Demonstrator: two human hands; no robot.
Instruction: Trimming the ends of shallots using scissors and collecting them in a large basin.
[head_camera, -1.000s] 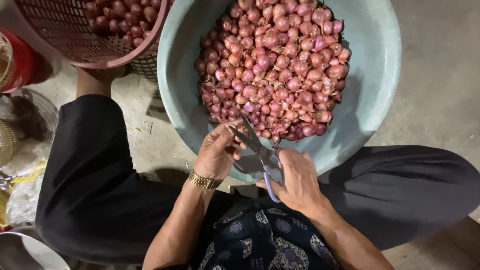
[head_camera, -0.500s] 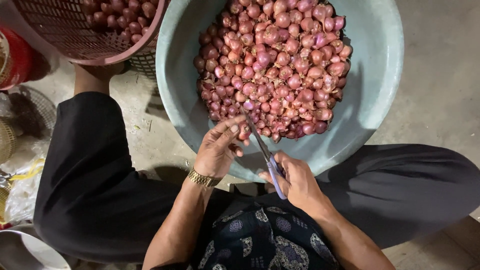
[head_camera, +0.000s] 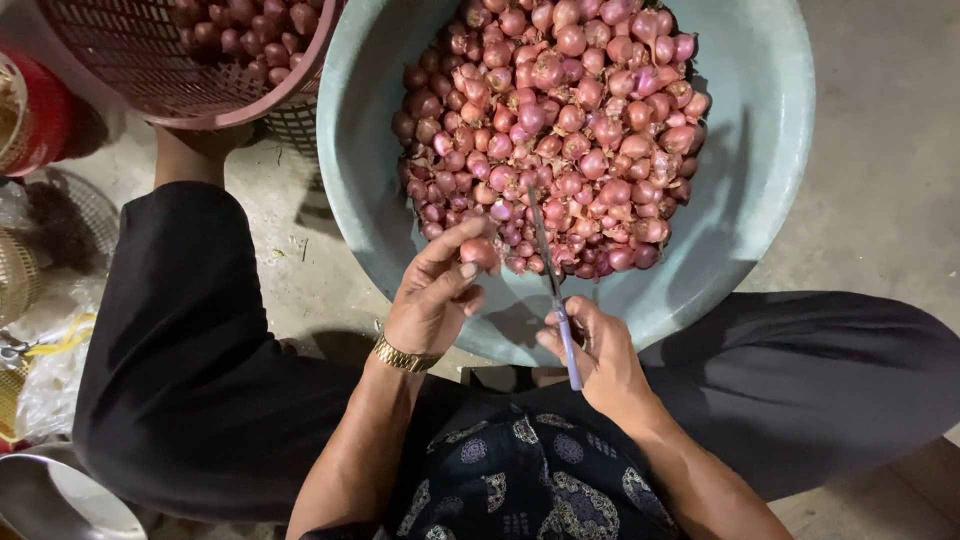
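Note:
A big pale green basin (head_camera: 760, 190) holds a heap of small red shallots (head_camera: 560, 120). My left hand (head_camera: 432, 300), with a gold watch at the wrist, pinches one shallot (head_camera: 480, 253) at the heap's near edge. My right hand (head_camera: 595, 350) grips scissors (head_camera: 550, 275) with purple handles; the blades are together and point up into the heap, just right of the held shallot.
A pink slotted basket (head_camera: 170, 90) with more shallots stands at the upper left, over my left knee. A red container (head_camera: 40, 110), wire baskets (head_camera: 30, 260) and a metal bowl (head_camera: 60, 505) crowd the left edge. Bare concrete floor (head_camera: 880, 150) lies to the right.
My left hand has moved up to the heap's edge with a shallot between its fingertips. The scissors have closed and swung upright, away from the left hand.

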